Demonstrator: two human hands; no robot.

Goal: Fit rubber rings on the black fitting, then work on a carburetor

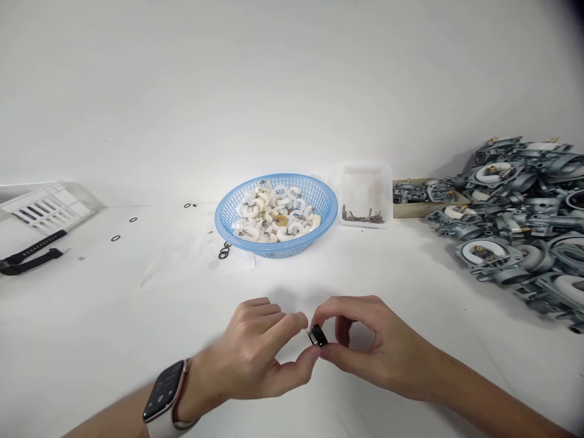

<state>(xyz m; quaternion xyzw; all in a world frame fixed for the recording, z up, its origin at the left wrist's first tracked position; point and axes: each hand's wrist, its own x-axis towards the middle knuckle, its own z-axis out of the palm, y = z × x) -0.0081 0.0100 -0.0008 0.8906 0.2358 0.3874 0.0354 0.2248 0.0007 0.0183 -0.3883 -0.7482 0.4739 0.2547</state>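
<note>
A small black and silver cylindrical part is pinched between both hands, low in the middle of the view, just above the white table. The left hand is closed around it from the left side, thumb and forefinger tips pressed on the silver end. The right hand is gripping the black end with thumb and forefinger, the other fingers curled in loosely behind. So both hands are shut on the same little piece; what kind of part it is exactly can't be told at this size. A smartwatch with a pale band is worn on the left wrist.

Further back on the table, a blue plastic basket is seen, filled with white ring-shaped pieces with a yellowish one mixed in. A few black O-rings are lying just in front of the basket on its left side, and a couple more are scattered further left. A clear plastic tub with thin metal pins in it is parked just to the right of the basket. Over on the right, a big heap of grey metal carburetor bodies is piled up, with a small cardboard box between the heap and the tub. At the far left edge a white slotted tray and a black strap are lying.
</note>
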